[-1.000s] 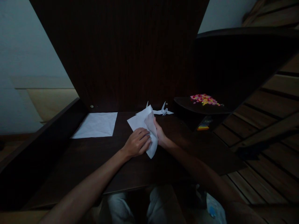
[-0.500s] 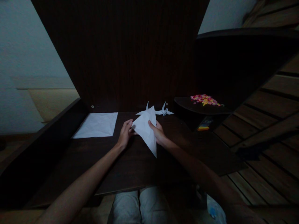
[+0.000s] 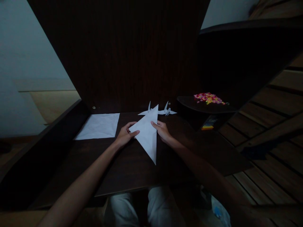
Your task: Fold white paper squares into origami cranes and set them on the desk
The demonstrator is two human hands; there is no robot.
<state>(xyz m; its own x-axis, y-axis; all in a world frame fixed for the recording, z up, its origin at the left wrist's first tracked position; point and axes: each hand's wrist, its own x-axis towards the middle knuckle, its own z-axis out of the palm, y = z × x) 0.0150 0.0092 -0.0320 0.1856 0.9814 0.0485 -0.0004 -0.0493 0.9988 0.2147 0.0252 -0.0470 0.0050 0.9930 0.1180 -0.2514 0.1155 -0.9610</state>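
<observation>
A sheet of white paper (image 3: 147, 132), folded into a triangle, is held between both hands above the dark desk. My left hand (image 3: 127, 133) grips its left corner, thumb on top and fingers beneath. On the right edge, my right hand (image 3: 161, 129) pinches the paper with the thumb over its face; the other fingers are partly hidden behind it. One point of the triangle aims at the back panel, another toward my lap. Just beyond it lie two folded white paper cranes (image 3: 167, 111), one partly covered by the triangle.
A stack of white paper (image 3: 99, 126) lies at the desk's left. On the low corner shelf (image 3: 201, 107) at right sits a pile of small pink, red and yellow pieces (image 3: 209, 98). Below it is a small item with coloured stripes (image 3: 207, 127). A raised side panel (image 3: 47, 135) bounds the left.
My left hand has moved onto the paper's left corner, its thumb now on top. The triangle has turned slightly and lies flatter to view, its lower point shifted a little left and nearer me.
</observation>
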